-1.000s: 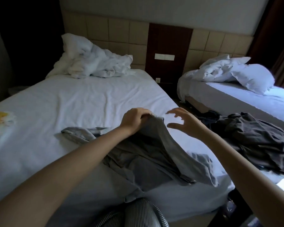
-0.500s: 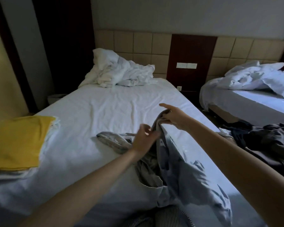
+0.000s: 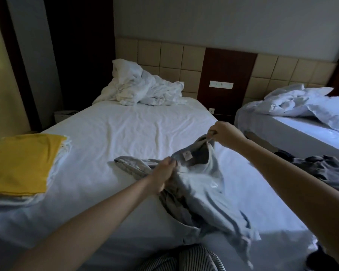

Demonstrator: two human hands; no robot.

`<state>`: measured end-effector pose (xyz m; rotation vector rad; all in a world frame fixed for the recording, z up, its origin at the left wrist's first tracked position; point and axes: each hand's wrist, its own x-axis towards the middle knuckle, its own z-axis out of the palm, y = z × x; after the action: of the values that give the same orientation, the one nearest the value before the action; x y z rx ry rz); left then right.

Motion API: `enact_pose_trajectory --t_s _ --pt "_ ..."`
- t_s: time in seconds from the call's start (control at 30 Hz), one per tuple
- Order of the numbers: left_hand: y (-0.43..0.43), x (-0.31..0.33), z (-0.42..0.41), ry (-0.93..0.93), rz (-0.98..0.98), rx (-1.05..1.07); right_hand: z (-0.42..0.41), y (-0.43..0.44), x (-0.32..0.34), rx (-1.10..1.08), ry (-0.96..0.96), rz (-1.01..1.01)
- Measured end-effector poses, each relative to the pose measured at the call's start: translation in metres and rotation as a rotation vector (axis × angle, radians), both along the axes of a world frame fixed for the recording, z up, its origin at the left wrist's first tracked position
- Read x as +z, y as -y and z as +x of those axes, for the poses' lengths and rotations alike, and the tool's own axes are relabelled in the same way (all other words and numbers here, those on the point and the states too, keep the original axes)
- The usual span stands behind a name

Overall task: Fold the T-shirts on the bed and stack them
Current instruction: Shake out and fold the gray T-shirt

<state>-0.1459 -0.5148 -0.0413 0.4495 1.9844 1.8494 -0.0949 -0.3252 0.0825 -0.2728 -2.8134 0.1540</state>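
– Hanging where, the hem of that pale T-shirt [image 3: 204, 192]?
– Over the near edge of the bed [image 3: 115, 133], down by a striped knee [image 3: 186, 257]. Its long axis runs from there up and away to the collar.
– And the hands?
– Both are clamped on the collar. The left hand [image 3: 164, 171] grips its near side, fingers curled into the cloth. The right hand [image 3: 226, 133] pinches the far side, further out and higher. The collar is stretched between them, label showing.
– So which way to lay it?
– Away and leftward onto the sheet, I'd judge, with the left hand nearer. A grey garment [image 3: 129, 165] lies touching under it and may drag along.
– And the stack?
– The folded pile [image 3: 22, 163], yellow on top, sits well to the left, with a crumpled duvet [image 3: 143, 90] beyond at the headboard.
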Motion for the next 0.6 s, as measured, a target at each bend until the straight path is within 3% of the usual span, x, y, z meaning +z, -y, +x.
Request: enact_pose_trajectory --t_s 0.1,0.13,0.2,0.27,0.33,0.43,0.5,0.6 --pt "0.028 0.039 -0.013 -0.058 0.032 -0.111 0.011 -0.023 0.014 0.039 -0.133 -0.154" --pt "0.041 0.054 -0.020 -0.199 -0.104 -0.215 0.013 -0.030 0.018 0.066 -0.150 -0.247" --pt "0.062 0.084 -0.031 -0.582 -0.596 -0.370 0.018 -0.037 0.027 0.102 -0.156 -0.324" --pt "0.076 0.108 -0.043 -0.792 -0.900 -0.365 0.019 -0.037 0.034 0.170 -0.166 -0.327" --pt "0.089 0.134 -0.051 -0.790 -0.836 -0.193 0.019 -0.029 0.040 0.229 -0.251 -0.537" --pt "0.106 0.174 -0.060 -0.709 -0.488 0.036 0.017 -0.015 0.051 0.227 -0.447 -0.817" --pt "0.110 0.196 -0.056 -0.641 -0.290 0.061 0.014 -0.006 0.058 0.221 -0.504 -0.879" --pt "0.105 0.214 -0.050 -0.626 -0.090 0.122 0.012 0.008 0.064 0.258 -0.485 -0.798"
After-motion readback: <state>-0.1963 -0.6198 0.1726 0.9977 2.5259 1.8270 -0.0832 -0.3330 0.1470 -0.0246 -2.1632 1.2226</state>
